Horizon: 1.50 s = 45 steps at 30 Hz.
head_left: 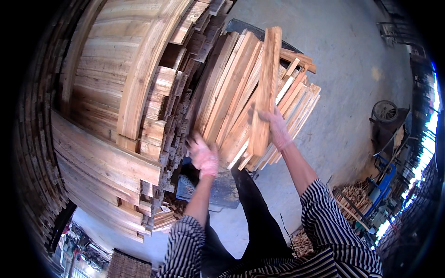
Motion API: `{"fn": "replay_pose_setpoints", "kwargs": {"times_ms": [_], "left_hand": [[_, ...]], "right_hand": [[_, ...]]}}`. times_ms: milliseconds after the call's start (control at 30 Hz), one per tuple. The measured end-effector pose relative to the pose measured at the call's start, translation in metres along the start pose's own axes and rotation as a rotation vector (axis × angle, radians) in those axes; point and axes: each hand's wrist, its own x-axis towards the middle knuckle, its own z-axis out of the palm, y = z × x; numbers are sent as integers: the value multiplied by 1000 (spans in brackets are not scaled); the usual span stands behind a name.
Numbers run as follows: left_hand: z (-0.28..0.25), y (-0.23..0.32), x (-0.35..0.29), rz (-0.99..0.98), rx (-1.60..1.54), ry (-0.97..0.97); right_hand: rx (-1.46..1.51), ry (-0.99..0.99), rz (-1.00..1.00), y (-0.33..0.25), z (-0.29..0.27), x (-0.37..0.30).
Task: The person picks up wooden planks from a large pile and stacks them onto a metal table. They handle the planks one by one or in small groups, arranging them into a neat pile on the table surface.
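Observation:
My right hand, in a pinkish work glove, is wrapped round the edge of a long wooden board. The board slants above a pile of loose planks, its far end pointing away from me. My left hand, gloved alike, is at the near left end of the pile, beside the tall stack. Motion blurs its fingers, so whether they hold a plank cannot be made out. Planks in the pile lie roughly lengthwise, some at differing angles on the right.
On the left rises a tall stack of boards with crosspieces on top. A dark flat platform shows below the plank pile. Off to the right are a wheel, a blue metal frame and a heap of wood scraps.

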Motion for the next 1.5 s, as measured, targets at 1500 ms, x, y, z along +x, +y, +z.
{"fn": "replay_pose_setpoints", "kwargs": {"times_ms": [1500], "left_hand": [[-350,-80,-37,-326,-2181,131]], "right_hand": [[-1197,-648,-313,-56,367,-137]]}}
